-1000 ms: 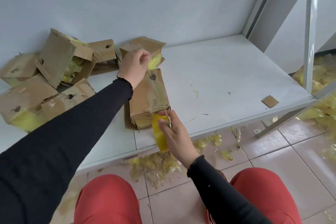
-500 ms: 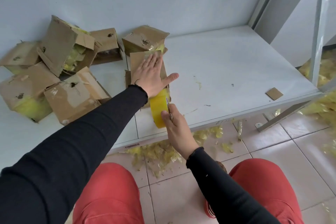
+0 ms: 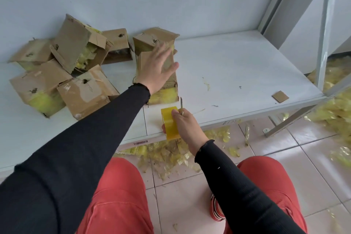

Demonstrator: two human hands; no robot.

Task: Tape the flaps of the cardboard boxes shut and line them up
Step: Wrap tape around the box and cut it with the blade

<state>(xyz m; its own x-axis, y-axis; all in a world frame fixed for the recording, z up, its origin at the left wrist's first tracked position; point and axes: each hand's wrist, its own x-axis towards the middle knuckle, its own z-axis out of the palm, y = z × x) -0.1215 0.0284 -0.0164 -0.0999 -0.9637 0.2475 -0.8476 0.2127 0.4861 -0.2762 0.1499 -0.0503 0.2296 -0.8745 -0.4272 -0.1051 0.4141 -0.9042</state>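
A worn cardboard box [image 3: 167,93] lies on the white shelf [image 3: 237,74], its near end covered in yellow tape. My left hand [image 3: 158,68] rests flat on its top with straight, spread fingers. My right hand [image 3: 185,125] grips a yellow tape roll [image 3: 169,121] at the shelf's front edge, together with a thin blade [image 3: 181,107] that points up beside the roll. The roll sits a little in front of the box. Another box [image 3: 152,40] stands right behind it against the wall.
A heap of several battered boxes [image 3: 62,74] fills the shelf's left side. A small cardboard scrap [image 3: 280,96] lies near the right front edge. Crumpled yellow tape bits [image 3: 171,154] litter the tiled floor below. A metal upright [image 3: 322,30] stands at the right.
My left hand slid from the box's near part toward its far end. My right hand drew the tape roll back from the box to the shelf's edge. The box's taped near end now shows.
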